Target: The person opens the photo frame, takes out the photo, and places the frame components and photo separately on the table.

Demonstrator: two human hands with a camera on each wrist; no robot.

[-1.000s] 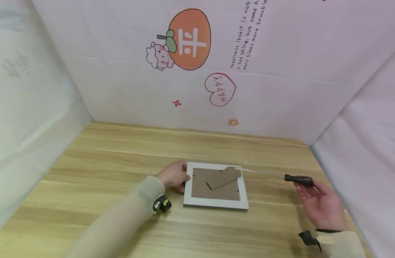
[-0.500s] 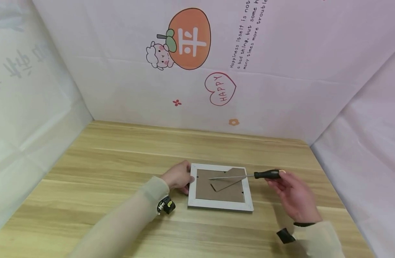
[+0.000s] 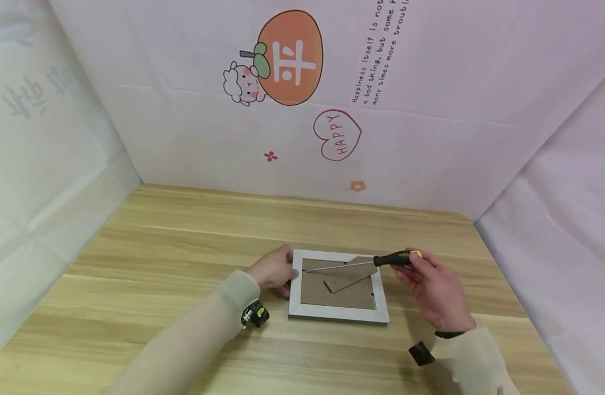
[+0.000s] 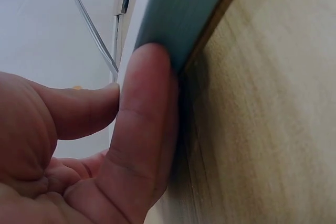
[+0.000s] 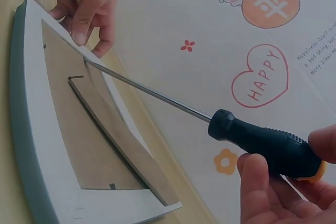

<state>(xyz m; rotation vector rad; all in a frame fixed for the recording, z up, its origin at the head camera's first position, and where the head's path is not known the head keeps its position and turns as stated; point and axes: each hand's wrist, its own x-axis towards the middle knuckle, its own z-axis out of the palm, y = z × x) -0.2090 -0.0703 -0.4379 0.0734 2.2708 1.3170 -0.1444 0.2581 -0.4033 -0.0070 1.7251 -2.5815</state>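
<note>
A white picture frame (image 3: 339, 314) lies back side up on the table, with a brown backing board (image 3: 314, 293) and a slanting brown stand leg (image 5: 128, 148). My left hand (image 3: 273, 269) holds the frame's left side; in the left wrist view the thumb (image 4: 86, 109) presses the face edge and a finger (image 4: 144, 98) lies along the outer side. My right hand (image 3: 437, 291) grips a screwdriver (image 3: 395, 258) by its black and yellow handle. Its thin shaft reaches leftward over the board. The tip is near a small black tab by the board's left edge; contact is unclear.
The wood-grain table (image 3: 208, 230) extends around the frame. White printed sheeting (image 3: 193, 137) stands behind it and along both sides. A small black device (image 3: 255, 314) is strapped to the left wrist, another black piece (image 3: 422, 354) to the right.
My right hand has moved left, bringing the screwdriver tip from the frame's right edge across to its left side. The frame and my left hand have shifted slightly right.
</note>
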